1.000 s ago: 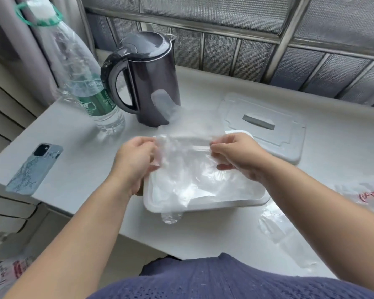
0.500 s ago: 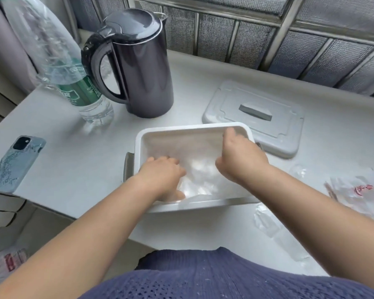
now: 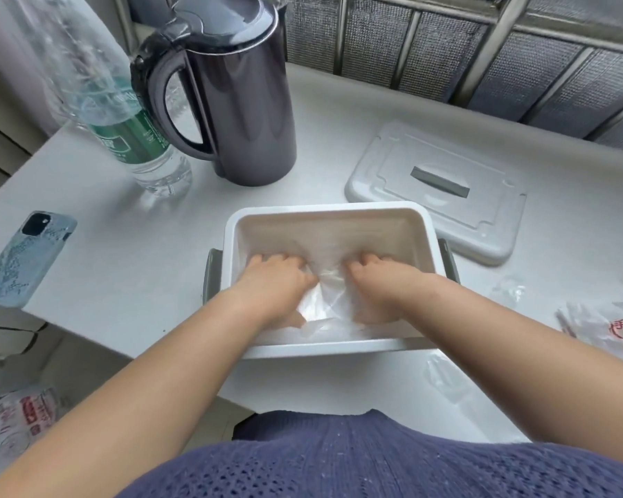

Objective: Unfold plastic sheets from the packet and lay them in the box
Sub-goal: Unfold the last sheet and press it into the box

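A white rectangular box (image 3: 324, 213) stands on the white table in front of me. Clear plastic sheets (image 3: 321, 300) lie crumpled on its floor. My left hand (image 3: 272, 285) and my right hand (image 3: 382, 287) are both inside the box, side by side, palms down, pressing on the plastic. Their fingertips point to the far wall and are partly hidden in the folds. At the right table edge lies the packet (image 3: 605, 325), a white bag with red print.
The box lid (image 3: 436, 190) lies behind the box on the right. A dark kettle (image 3: 238, 98) and a clear water bottle (image 3: 123, 120) stand at the back left. A phone (image 3: 26, 258) lies at the left. Loose plastic pieces (image 3: 446, 381) lie right of the box.
A second ago both hands held a plastic sheet stretched above the box. They have gone down into the box with it and now press it flat, closer together.
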